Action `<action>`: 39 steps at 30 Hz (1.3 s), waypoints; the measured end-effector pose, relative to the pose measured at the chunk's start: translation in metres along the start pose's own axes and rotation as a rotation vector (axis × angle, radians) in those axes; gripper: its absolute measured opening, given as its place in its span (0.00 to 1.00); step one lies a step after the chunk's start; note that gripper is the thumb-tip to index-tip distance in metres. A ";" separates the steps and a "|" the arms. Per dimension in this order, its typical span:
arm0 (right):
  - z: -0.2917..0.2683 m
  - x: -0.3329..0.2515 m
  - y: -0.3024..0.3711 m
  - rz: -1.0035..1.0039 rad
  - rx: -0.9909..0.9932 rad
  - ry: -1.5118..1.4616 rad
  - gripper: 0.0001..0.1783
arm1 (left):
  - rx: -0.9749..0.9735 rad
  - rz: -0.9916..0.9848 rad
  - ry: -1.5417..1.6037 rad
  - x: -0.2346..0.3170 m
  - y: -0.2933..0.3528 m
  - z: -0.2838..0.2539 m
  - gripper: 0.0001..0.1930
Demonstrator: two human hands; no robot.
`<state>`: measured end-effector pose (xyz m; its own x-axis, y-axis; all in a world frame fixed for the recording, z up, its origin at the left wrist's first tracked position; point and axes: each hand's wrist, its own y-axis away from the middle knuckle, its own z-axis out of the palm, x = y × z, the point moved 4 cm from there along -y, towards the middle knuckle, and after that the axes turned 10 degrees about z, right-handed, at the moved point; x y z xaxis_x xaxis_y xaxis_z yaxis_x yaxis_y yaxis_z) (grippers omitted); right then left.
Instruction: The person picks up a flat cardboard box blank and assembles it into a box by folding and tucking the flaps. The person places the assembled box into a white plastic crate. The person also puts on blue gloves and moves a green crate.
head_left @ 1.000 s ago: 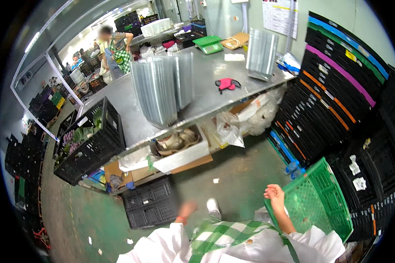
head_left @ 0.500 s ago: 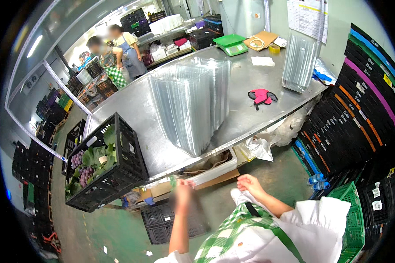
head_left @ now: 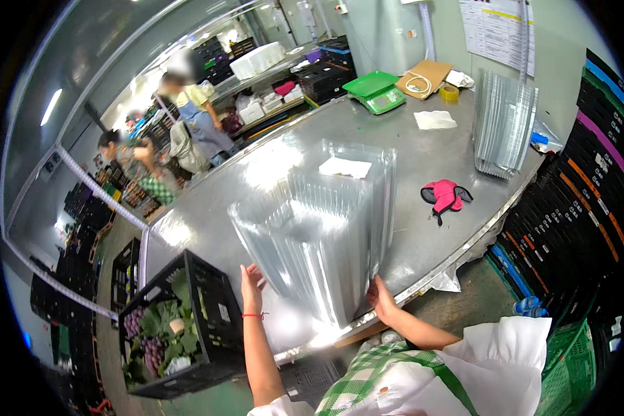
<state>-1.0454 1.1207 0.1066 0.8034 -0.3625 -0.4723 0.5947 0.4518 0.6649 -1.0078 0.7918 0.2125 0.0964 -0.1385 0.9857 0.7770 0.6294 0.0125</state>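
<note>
Risk of a topple close to the edge

I see the tall nested stack of clear, ribbed plastic containers (head_left: 312, 263) upright on the grey metal bench (head_left: 423, 159), near its front edge. My bare left hand (head_left: 252, 288) is open beside the stack; I cannot tell if it touches. My bare right hand (head_left: 381, 298) curls its fingers at the stack's lower right corner; whether it grips is unclear.

Holding so low, I judge, could let the top tip, and an uneven push could slide the base off. A sideways knock might jar the second clear plastic stack (head_left: 386, 208) just behind, shedding its white paper sheet (head_left: 345, 168).
</note>
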 end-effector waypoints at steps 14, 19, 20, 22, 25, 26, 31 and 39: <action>0.023 -0.003 -0.050 -0.184 0.280 -0.174 0.46 | -0.383 -0.066 -0.070 -0.073 -0.066 0.086 0.19; 0.005 -0.003 -0.036 -0.351 0.575 -0.083 0.41 | -0.553 0.068 -0.175 -0.056 -0.031 0.154 0.19; 0.006 -0.003 -0.043 -0.348 0.570 -0.061 0.41 | -0.589 0.101 -0.194 -0.053 -0.028 0.163 0.19; 0.005 -0.005 -0.042 -0.325 0.598 -0.017 0.40 | -0.680 0.140 -0.207 -0.051 -0.015 0.187 0.18; 0.015 -0.014 -0.011 -0.312 0.521 -0.028 0.44 | -0.808 0.204 -0.239 -0.047 0.008 0.219 0.18; 0.007 -0.012 -0.010 -0.349 0.520 -0.033 0.49 | -0.865 0.211 -0.231 -0.047 0.022 0.233 0.18; -0.033 -0.005 0.030 -0.467 0.680 -0.114 0.49 | -1.092 0.270 -0.208 -0.044 0.099 0.288 0.18; -0.098 0.014 0.245 -0.660 0.795 -0.261 0.42 | -1.373 0.339 -0.143 -0.029 0.262 0.322 0.17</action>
<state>-0.8855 1.3059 0.2059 0.2422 -0.5471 -0.8013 0.6458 -0.5254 0.5540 -1.0077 1.2073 0.2416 0.3981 -0.0036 0.9173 0.7149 -0.6254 -0.3127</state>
